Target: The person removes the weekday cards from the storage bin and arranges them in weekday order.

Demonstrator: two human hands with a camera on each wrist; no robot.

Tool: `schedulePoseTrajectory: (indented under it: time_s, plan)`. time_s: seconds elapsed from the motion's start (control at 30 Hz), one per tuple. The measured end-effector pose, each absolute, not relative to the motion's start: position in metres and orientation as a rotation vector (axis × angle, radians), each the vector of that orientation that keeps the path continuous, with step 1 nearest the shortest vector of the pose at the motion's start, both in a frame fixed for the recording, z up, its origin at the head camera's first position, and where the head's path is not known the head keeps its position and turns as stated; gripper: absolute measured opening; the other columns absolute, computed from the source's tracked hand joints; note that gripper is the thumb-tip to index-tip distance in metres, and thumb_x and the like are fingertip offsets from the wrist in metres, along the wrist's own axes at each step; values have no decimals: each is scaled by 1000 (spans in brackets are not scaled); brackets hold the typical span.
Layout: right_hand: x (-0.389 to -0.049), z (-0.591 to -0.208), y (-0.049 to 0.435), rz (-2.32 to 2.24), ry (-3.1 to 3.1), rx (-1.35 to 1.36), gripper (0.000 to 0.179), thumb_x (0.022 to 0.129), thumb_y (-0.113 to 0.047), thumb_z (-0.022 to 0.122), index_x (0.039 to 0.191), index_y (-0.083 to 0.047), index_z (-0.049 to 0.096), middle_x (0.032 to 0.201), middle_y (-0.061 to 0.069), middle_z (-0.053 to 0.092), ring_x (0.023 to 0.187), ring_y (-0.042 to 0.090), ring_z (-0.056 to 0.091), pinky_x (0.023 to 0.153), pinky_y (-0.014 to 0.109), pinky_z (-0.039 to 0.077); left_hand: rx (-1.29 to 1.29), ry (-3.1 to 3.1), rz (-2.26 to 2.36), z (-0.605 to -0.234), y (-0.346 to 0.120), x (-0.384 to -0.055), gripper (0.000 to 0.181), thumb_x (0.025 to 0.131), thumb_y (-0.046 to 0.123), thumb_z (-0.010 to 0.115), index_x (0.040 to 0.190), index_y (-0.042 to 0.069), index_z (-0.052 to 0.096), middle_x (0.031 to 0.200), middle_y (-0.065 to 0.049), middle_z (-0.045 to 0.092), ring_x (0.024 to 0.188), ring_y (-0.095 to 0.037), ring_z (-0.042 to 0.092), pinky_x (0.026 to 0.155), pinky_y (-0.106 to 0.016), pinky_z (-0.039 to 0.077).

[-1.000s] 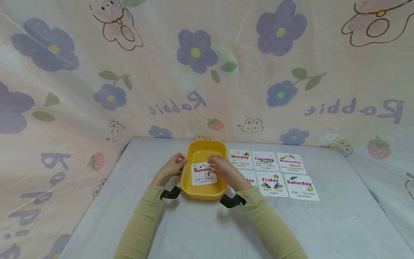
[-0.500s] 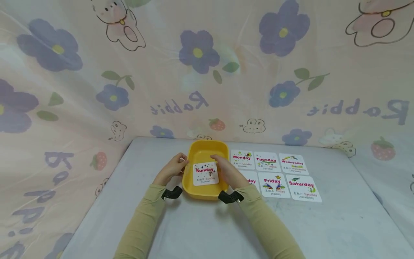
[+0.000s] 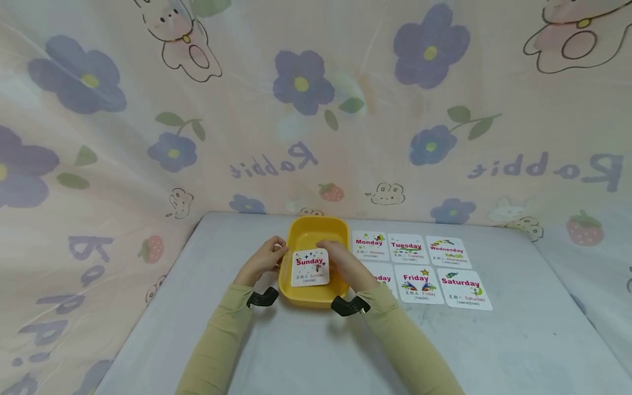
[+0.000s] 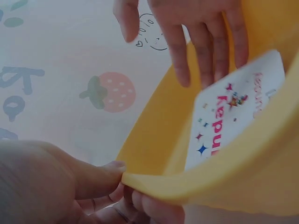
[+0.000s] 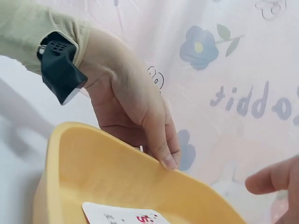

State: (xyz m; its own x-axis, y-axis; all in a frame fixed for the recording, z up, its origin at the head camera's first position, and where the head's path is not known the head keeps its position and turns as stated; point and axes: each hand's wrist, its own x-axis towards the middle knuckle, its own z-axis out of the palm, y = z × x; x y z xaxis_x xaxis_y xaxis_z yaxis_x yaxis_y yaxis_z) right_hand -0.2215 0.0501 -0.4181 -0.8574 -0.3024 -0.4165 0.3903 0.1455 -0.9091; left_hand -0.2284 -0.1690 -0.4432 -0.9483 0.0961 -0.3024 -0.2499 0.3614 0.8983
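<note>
My left hand (image 3: pixel 261 262) pinches the left rim of a yellow plastic tray (image 3: pixel 313 233), thumb on one side and fingers on the other. That grip on the edge shows in the left wrist view, where the left hand (image 4: pixel 51 179) is close up. A white square card reading Sunday (image 3: pixel 310 277) lies face up inside the tray. Over the tray's right side is my right hand (image 3: pixel 345 266), beside the card. In the left wrist view the right hand (image 4: pixel 201 28) has straight, spread fingers, their tips at the card's edge; whether they touch it I cannot tell.
To the tray's right, weekday cards lie in two rows on the white table (image 3: pixel 494 351): Monday (image 3: pixel 369 247), Tuesday (image 3: pixel 407 249), Wednesday (image 3: pixel 447 252), one partly hidden card (image 3: pixel 387 277), Friday (image 3: pixel 418 285) and Saturday (image 3: pixel 464 289). A patterned curtain (image 3: pixel 345 137) hangs behind.
The right hand has shifted slightly over the tray's right side. The Sunday card has slid a little to the left and nearer to me. The left hand stays on the rim.
</note>
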Motion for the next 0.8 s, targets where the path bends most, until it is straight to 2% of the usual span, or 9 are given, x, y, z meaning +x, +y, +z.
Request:
schedulePoseTrajectory:
  time_s: [0.1,0.23,0.33,0.47,0.6,0.8]
  plan:
    - [-217,-414,52,-1700,2037,43,70,94,-34,56,148,-4,23,147,19,31,129,37,36,109,53,23,-127,2325,1613,-445,-169,-228,12,102,16,46,107,5,44,85,-17,55,68,-22,54,54,-28,48]
    - [-219,-413,51,-1661,2193,-35,75,92,-18,62,149,-1,16,131,25,46,105,34,57,95,47,44,-124,2330,1613,-445,-169,-228,12,102,16,46,107,5,44,85,-18,54,69,-23,53,53,-28,47]
    - [-221,-416,49,-1638,2270,-71,76,89,-9,66,147,2,18,117,23,54,89,28,64,81,40,53,-125,2337,1614,-445,-170,-228,12,102,16,46,106,5,44,83,-17,52,68,-22,52,53,-28,47]
    - [-221,-420,46,-1608,2285,-154,67,86,-2,66,142,7,30,100,18,62,72,23,67,66,36,56,-118,2341,1608,-444,-170,-228,12,102,16,46,106,5,44,81,-15,52,65,-20,51,53,-28,47]
    - [-221,-421,45,-1544,2321,-272,57,85,3,65,136,10,38,84,14,64,62,21,66,59,37,56,-121,2340,1608,-443,-169,-227,12,102,16,46,107,5,45,82,-15,52,65,-20,50,53,-28,46]
    - [-218,-412,57,-1526,2383,-350,63,85,6,65,141,4,36,82,14,60,56,21,64,56,37,56,-140,2338,1593,-443,-170,-229,12,102,17,47,106,6,44,80,-12,51,64,-19,51,53,-28,47]
